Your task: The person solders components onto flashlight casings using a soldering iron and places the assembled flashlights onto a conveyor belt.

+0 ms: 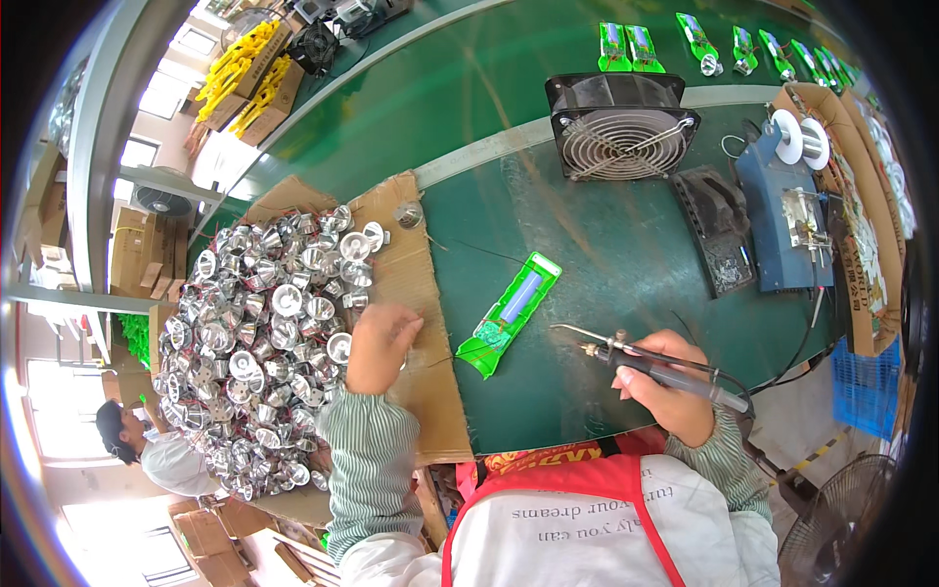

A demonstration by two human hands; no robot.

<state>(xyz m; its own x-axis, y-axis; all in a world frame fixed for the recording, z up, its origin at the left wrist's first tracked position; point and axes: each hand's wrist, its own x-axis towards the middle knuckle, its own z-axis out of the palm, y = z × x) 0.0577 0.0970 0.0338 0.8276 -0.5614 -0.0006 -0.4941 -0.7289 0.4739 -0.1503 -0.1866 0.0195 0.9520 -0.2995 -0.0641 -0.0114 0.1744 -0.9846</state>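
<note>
My right hand [670,382] grips a soldering iron [675,382] with a thin feed tube along it; its tip points left over the green bench. Left of that tip lies a bright green plastic housing [489,338], slanted on the bench, with a blue cylindrical battery [522,297] and a small green circuit board [491,334] inside. My left hand [383,342] is over the cardboard, at the right side of a heap of silver reflector cups [245,342] with red wires. Its fingers are curled together; what they hold, if anything, is hidden.
A black fan with a wire guard [626,142] stands at the back. To the right are a black holder [714,235], a blue machine with solder spools [782,210] and a cardboard box [866,284]. More green housings [694,34] line the far bench. A person [156,450] is at far left.
</note>
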